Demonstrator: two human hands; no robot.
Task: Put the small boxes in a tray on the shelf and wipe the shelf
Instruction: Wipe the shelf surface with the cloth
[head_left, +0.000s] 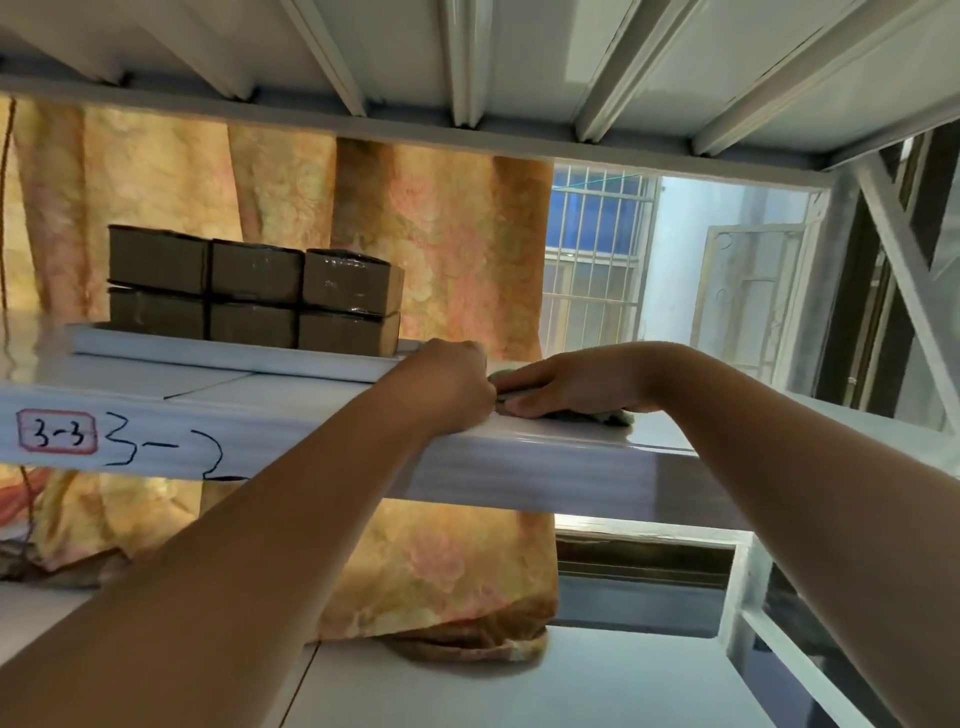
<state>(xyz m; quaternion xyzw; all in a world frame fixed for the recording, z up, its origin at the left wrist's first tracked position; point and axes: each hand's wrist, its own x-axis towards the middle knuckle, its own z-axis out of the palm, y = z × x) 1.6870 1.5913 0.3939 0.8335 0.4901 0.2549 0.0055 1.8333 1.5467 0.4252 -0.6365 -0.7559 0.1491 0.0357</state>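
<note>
While six brown boxes (254, 291) sit stacked two high and three across in the white tray (228, 353) on the shelf (519, 441), both hands work just right of the tray. The left hand (441, 384) is curled in a fist at the tray's corner; whether its grip holds anything I cannot tell. The right hand (566, 384) presses flat, fingers extended, on a greenish cloth (613, 415) lying on the shelf.

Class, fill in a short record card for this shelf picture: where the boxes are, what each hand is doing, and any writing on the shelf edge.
boxes: brown small boxes stacked two high in a white tray
left hand: fist at the tray's right end
right hand: flat on a cloth
shelf: white, glossy
edge writing: label reads 3-3
</note>
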